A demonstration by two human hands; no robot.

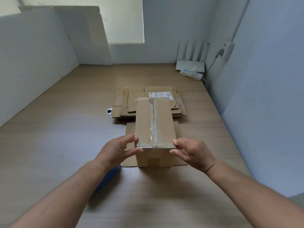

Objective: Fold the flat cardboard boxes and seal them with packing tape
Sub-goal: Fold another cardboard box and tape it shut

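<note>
Box (146, 119), folded and taped along its top seam, stands on a flat sheet (130, 130) on the desk (65, 129); left hand (115, 150) and right hand (195, 153) pinch its near top corners between thumb and fingers (177, 152), likely to press down the tape end (144, 144).

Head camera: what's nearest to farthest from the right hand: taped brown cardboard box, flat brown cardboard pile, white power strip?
1. Taped brown cardboard box, touching the right hand.
2. Flat brown cardboard pile, behind the box.
3. White power strip, far right table corner.
</note>
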